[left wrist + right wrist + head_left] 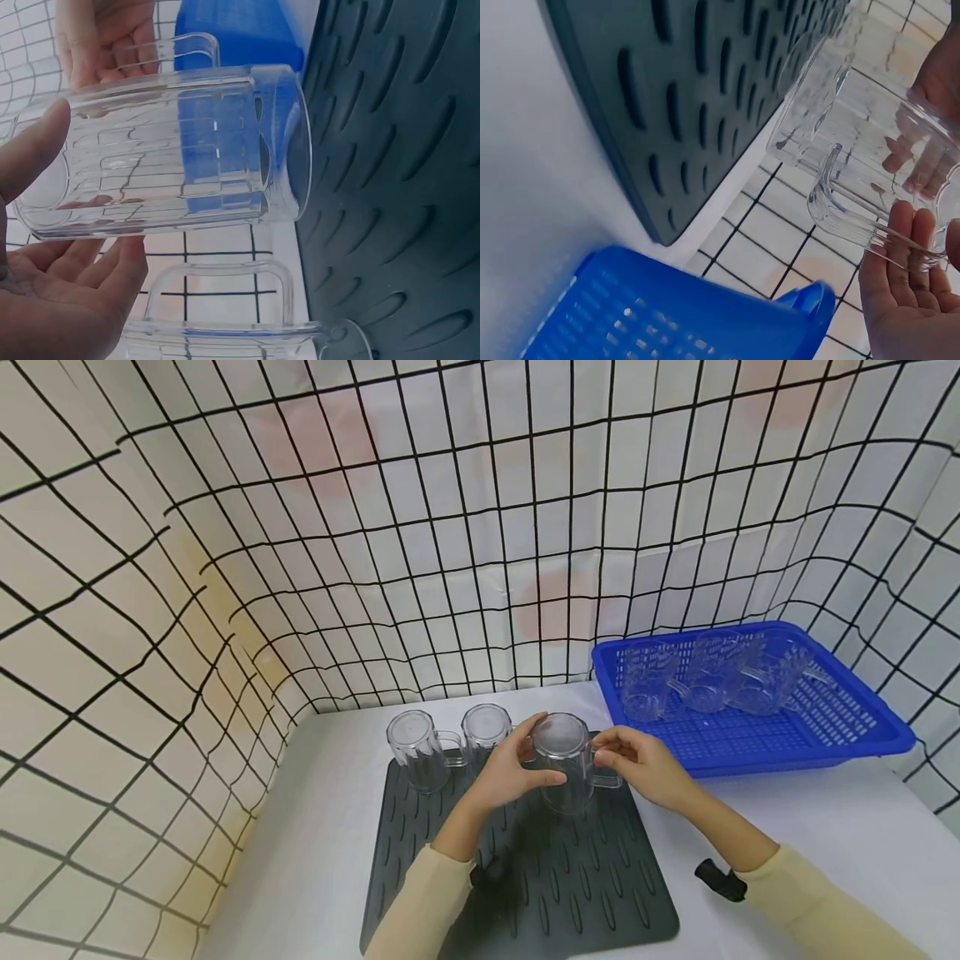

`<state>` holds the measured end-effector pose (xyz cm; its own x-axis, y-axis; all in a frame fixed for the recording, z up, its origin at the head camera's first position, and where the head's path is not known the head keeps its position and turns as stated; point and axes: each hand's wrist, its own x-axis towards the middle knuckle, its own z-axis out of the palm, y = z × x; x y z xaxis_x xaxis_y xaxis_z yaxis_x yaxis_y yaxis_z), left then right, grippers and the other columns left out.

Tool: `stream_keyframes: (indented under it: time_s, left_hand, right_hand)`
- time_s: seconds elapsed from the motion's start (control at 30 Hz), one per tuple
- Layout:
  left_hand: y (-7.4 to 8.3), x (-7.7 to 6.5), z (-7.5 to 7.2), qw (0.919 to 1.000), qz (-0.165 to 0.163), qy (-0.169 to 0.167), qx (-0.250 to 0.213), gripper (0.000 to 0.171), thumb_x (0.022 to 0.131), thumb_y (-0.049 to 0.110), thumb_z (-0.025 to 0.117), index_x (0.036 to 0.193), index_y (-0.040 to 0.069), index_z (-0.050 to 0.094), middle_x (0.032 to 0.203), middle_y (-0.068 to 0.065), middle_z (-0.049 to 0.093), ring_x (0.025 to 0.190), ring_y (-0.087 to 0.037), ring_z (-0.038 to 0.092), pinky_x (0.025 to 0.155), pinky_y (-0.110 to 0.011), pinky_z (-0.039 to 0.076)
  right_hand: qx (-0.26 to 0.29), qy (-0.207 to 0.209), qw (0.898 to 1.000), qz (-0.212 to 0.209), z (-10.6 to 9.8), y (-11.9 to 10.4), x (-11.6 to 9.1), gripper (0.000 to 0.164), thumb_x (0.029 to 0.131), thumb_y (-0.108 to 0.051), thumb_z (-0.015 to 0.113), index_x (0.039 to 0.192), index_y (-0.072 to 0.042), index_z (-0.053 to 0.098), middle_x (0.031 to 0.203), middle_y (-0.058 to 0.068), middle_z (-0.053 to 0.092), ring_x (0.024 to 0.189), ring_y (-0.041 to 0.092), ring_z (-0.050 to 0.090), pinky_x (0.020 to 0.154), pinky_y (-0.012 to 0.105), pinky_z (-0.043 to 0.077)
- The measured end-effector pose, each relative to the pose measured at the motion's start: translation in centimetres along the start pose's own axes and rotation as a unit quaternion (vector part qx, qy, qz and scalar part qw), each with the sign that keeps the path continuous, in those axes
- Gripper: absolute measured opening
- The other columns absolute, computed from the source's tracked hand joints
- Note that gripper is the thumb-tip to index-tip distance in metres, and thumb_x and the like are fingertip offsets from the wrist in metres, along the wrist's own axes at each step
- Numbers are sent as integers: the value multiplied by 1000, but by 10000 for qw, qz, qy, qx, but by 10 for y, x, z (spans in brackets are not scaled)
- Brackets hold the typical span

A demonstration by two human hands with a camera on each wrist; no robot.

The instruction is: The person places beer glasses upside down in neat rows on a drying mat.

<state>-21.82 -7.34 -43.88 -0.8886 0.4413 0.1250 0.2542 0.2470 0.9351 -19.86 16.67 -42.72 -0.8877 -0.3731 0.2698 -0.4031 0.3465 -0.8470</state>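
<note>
A clear glass mug (567, 789) is upside down over the dark drying mat (562, 893), its rim close to the ribbed surface. My left hand (512, 770) holds it from the left, with the thumb on the near side and the fingers round the far side. On the right, my right hand (651, 770) pinches the handle near the mug's base, as the right wrist view shows at the handle (847, 217). Two more upside-down mugs, one at the far left corner (420, 752) and one beside it (486, 725), stand along the mat's back edge.
A blue plastic basket (772, 762) stands at the back right, with several glass mugs (647, 689) inside. Black wire grid (450, 560) rises behind and at both sides of the white table (300, 860).
</note>
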Motion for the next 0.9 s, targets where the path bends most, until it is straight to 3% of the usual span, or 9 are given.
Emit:
stream_keyframes:
  time_s: [0.13, 0.43, 0.7, 0.9]
  left_hand:
    - [1, 12, 0, 9999, -136, -8, -36, 86, 83, 15, 80, 153, 20, 30, 148, -8, 41, 131, -30, 47, 106, -45, 39]
    - [6, 29, -1, 9998, -195, 55, 46, 88, 82, 9, 80, 153, 13, 29, 149, -9, 40, 134, -31, 43, 108, -44, 37]
    - [4, 36, 0, 9985, -475, 145, 229, 88, 81, 11, 80, 153, 17, 31, 153, -9, 36, 138, -33, 37, 108, -43, 38]
    - [8, 40, 1, 9985, -405, 239, 291, 87, 81, 10, 80, 153, 14, 31, 151, -11, 39, 137, -34, 38, 108, -46, 37]
  right_hand:
    - [-184, 51, 9998, 39, -5, 3, 7, 20, 98, -8, 59, 113, 4, 61, 103, 13, 67, 92, 25, 67, 77, 26, 54]
    - [-514, 151, 9986, 16, -10, 18, 23, 20, 97, -9, 61, 112, 3, 63, 100, 12, 68, 91, 27, 65, 78, 29, 53]
    - [-736, 178, 9971, 107, -12, 26, 31, 21, 97, -10, 61, 113, 4, 63, 102, 13, 68, 95, 30, 65, 83, 44, 53]
    - [-835, 239, 9960, 221, -13, 30, 34, 23, 98, -13, 60, 115, 3, 63, 103, 14, 68, 98, 33, 64, 85, 51, 52]
